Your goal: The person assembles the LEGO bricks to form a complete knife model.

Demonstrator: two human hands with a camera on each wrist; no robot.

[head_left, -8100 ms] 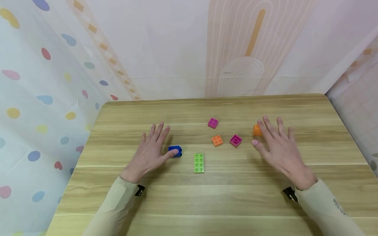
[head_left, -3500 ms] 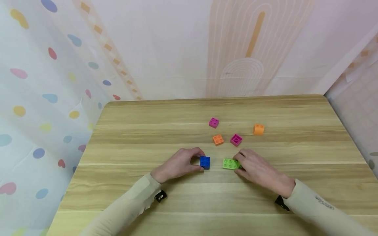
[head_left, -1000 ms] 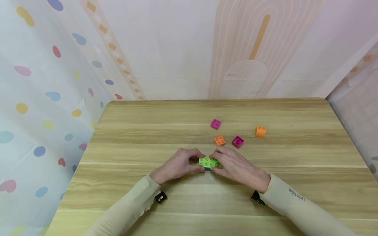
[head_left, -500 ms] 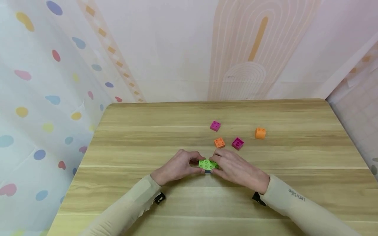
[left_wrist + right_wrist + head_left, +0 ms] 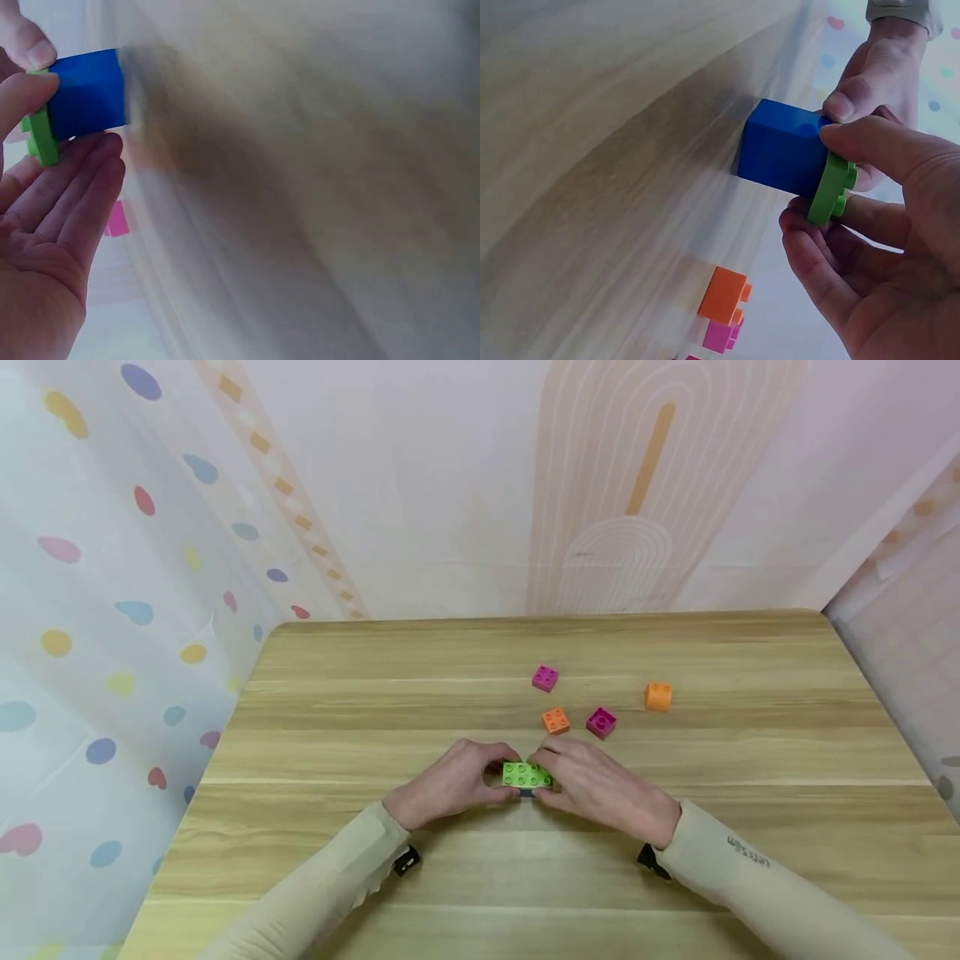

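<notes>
A lime green building brick (image 5: 522, 773), two studs wide and longer than it is broad, sits on top of a taller blue building brick (image 5: 784, 148). From above, mostly the front edge of the blue one shows under the green. My left hand (image 5: 450, 783) holds the blue brick from the left, thumb in front and fingers behind. With thumb and fingers my right hand (image 5: 603, 789) pinches the green brick's right end; in the right wrist view that thumb lies where the two bricks meet. The green brick's studs face up.
Beyond the hands lie an orange brick (image 5: 556, 721), an upturned magenta brick (image 5: 602, 722) and another magenta brick (image 5: 545, 678). A rounded orange brick (image 5: 657, 697) is farther right. All are on the wooden table (image 5: 375, 693), with patterned curtains (image 5: 435, 485) behind it.
Both hands first hovered open. The left then gripped the blue brick and the right the green one, which was turned and brought left onto the blue. Over the last second, the grips hardly changed.
</notes>
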